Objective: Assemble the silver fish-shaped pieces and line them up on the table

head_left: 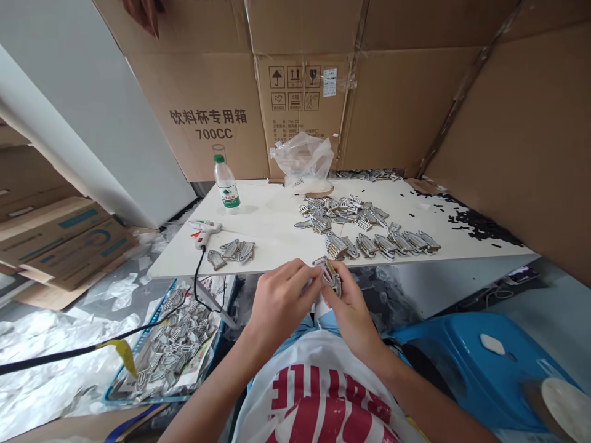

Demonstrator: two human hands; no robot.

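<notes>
- Right hand [349, 303] pinches a flat, silvery piece [331, 277] (rounded, slotted)
- Left hand [285, 295] bunched at its edge; hold, cannot tell
- Similar pieces [341, 214] heaped on white table [272, 229]

Shirt: a white top [286, 354], soft and creased over the belly
Print: bold dark-red capitals [318, 387], the lower row smaller, the one nearer the chest much bigger, speckled with white as if worn
Legs: light-blue cloth [300, 335], only a little showing past the hem
Forearms: both bare, left [217, 375] and right [415, 381]
Hands: left hand [284, 295] and right hand [347, 301], both bare
Right side: a thin yellow edge [418, 429] beside the shirt, too little showing to place
</notes>
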